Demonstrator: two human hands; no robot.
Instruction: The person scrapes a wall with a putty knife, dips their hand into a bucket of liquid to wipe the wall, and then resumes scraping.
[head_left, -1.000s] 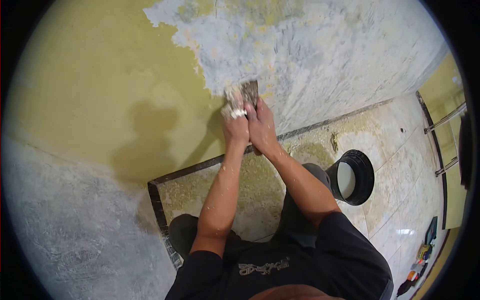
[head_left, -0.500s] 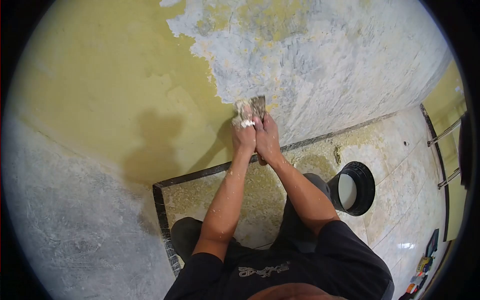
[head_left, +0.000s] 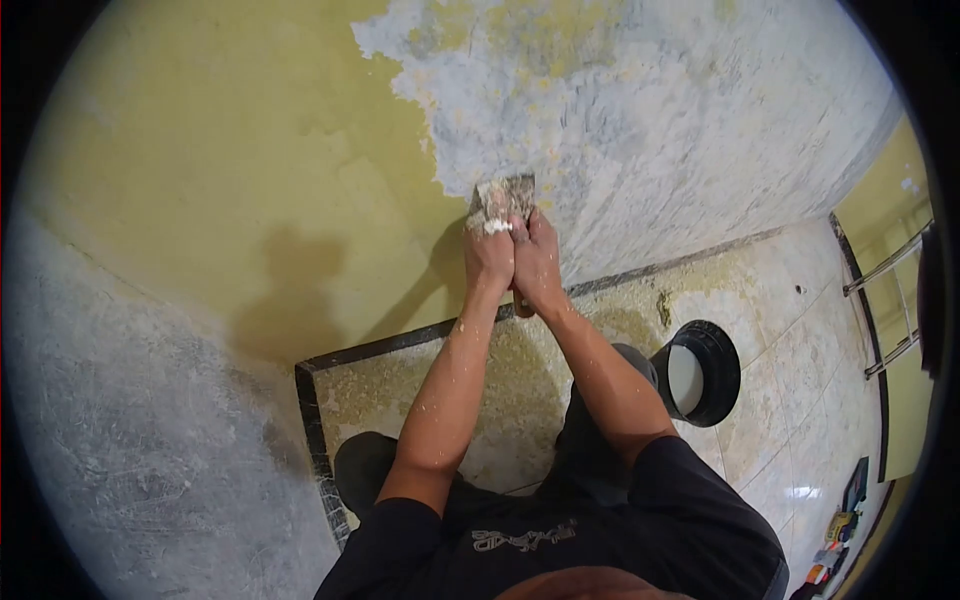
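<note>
A scraper [head_left: 514,190] with a wide metal blade, crusted with paint scrapings, lies against the wall at the lower edge of the peeled patch [head_left: 600,130]. My left hand [head_left: 489,256] is closed around it, with white paste and flakes on the knuckles. Pressed alongside, my right hand [head_left: 538,264] also grips the tool, thumb up near the blade. The butt of the handle pokes out below both hands. Left of the blade, yellow-green paint [head_left: 250,150] still covers the wall. Flakes speckle both forearms.
A black bucket [head_left: 722,372] holding whitish liquid stands on the tiled floor by my right knee. Paint scrapings litter the floor [head_left: 440,375] along the dark skirting [head_left: 390,343]. Metal rails [head_left: 890,257] are at the right, with several tools [head_left: 838,530] at lower right.
The scraper and both hands have shifted slightly up the wall, and more of the blade shows. Both hands keep their grip. The whole view has moved a little.
</note>
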